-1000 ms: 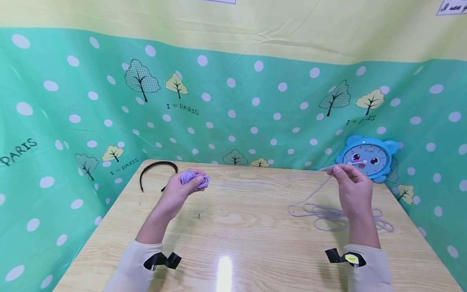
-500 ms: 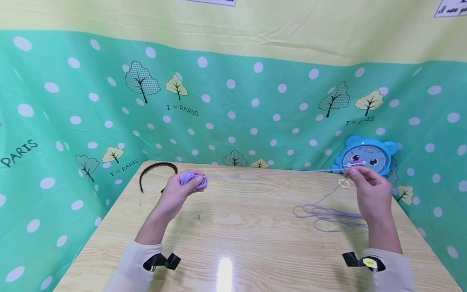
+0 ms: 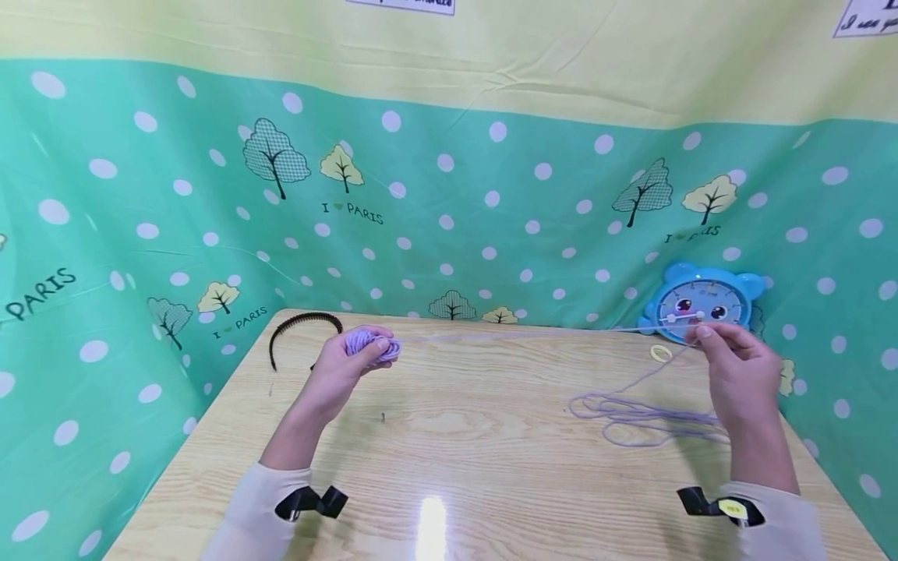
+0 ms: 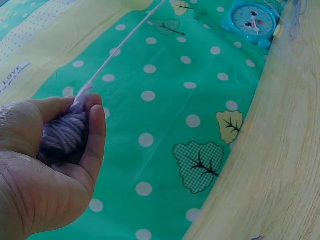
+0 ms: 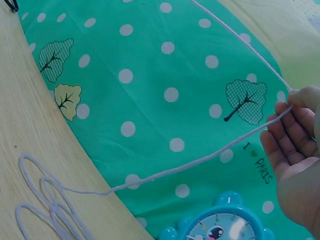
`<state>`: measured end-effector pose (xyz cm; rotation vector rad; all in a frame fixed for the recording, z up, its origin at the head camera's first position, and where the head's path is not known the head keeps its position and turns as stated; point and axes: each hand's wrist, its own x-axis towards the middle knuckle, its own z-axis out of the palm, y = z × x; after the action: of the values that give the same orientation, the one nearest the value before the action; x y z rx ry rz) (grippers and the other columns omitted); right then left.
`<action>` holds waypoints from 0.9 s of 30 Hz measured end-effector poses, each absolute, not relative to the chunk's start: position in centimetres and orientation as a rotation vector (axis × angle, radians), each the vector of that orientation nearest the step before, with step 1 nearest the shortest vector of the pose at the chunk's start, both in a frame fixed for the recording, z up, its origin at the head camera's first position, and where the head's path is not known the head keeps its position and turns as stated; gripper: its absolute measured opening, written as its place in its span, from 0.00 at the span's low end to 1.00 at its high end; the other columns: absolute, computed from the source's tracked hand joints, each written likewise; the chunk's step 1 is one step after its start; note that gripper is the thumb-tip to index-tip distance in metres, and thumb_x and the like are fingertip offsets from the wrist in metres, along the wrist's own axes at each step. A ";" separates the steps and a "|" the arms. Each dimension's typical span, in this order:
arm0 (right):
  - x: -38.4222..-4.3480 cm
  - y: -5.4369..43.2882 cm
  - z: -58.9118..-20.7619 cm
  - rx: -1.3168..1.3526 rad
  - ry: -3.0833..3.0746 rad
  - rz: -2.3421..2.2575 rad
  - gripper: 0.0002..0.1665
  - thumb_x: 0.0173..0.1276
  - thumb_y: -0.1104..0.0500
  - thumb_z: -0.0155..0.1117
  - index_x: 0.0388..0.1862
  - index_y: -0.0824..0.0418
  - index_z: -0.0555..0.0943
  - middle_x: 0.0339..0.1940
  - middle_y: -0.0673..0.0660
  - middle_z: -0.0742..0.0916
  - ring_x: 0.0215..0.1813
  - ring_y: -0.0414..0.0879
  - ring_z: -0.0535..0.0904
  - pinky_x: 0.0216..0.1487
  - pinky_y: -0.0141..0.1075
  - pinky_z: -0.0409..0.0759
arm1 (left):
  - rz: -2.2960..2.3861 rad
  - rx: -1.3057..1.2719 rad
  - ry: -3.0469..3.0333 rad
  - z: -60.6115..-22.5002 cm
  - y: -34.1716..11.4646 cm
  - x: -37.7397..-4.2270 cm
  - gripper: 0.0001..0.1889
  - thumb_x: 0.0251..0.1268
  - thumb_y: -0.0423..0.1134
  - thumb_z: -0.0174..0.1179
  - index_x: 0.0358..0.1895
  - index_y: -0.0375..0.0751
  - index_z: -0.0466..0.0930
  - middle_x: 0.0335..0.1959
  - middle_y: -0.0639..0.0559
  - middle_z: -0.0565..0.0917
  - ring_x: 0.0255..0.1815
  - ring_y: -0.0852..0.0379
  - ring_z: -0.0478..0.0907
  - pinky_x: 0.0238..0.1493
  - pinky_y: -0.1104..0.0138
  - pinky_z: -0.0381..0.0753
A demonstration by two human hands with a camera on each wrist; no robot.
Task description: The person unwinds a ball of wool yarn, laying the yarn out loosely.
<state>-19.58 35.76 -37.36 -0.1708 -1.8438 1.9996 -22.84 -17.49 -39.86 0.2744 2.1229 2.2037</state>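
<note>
A small ball of lilac yarn (image 3: 372,347) sits in my left hand (image 3: 340,374), thumb and fingers curled round it; the left wrist view shows the wound strands (image 4: 67,132) in the palm. From it a taut strand (image 3: 519,335) runs across to my right hand (image 3: 744,378), which pinches it between thumb and fingertips above the table's right side. Below that pinch the yarn slants down to loose loops (image 3: 631,413) on the tabletop, partly hidden behind the right forearm. In the right wrist view the strand (image 5: 200,160) bends sharply at the fingertips.
A blue animal-faced clock (image 3: 701,304) stands at the back right, partly behind my right hand. Near it lies a small pale yellow ring (image 3: 661,354). A dark toothed headband (image 3: 302,318) lies at the back left of the wooden table (image 3: 463,460). Dotted green cloth (image 3: 449,210) hangs behind.
My right hand has moved rightward with the pinched strand, and the stretch between the hands has grown longer and tauter. The yellow ring has come into view. My left hand stays nearly still.
</note>
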 end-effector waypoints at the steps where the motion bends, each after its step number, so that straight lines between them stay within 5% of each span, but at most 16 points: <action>1: -19.6 35.9 -37.3 -0.181 -1.839 1.997 0.23 0.70 0.52 0.71 0.58 0.63 0.83 0.45 0.44 0.90 0.51 0.34 0.84 0.51 0.13 0.79 | 2.204 0.272 2.123 -39.9 -17.5 -22.9 0.17 0.77 0.38 0.60 0.58 0.27 0.78 0.41 0.59 0.88 0.42 0.63 0.87 0.52 0.69 0.88; 27: -17.8 40.7 -37.5 -0.214 -1.576 2.057 0.14 0.68 0.63 0.72 0.50 0.66 0.87 0.39 0.48 0.91 0.43 0.37 0.87 0.49 0.16 0.82 | 2.220 0.275 2.123 -39.9 -17.7 -22.8 0.11 0.76 0.37 0.61 0.53 0.34 0.81 0.40 0.59 0.88 0.41 0.64 0.86 0.50 0.70 0.88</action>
<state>-17.77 40.72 -37.52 -0.2142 -1.5760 2.0572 -22.84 -17.66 -39.87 0.2751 2.1226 2.2204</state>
